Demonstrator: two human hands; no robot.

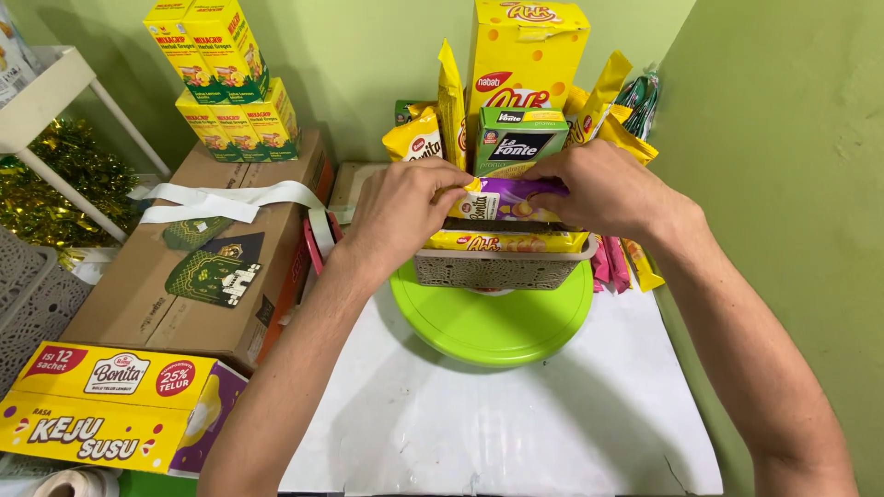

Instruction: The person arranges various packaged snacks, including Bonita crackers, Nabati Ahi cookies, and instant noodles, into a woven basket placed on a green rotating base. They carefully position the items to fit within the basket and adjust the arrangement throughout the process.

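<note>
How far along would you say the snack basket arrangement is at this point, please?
Well along. The grey basket on the green turntable already holds a tall yellow box, a green box and upright yellow packets. In hand: the left hand and right hand are fitting a purple wafer pack at the front. Left: loose pink sachets lie beside the basket.

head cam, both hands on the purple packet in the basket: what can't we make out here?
- Purple packet, head view: both ends covered by the left hand and right hand, so each grip is unclear.
- Woven basket: inside hidden by the yellow packets.
- Green round tray: back part hidden under the basket.
- Yellow box: cut off by the left edge.
</note>
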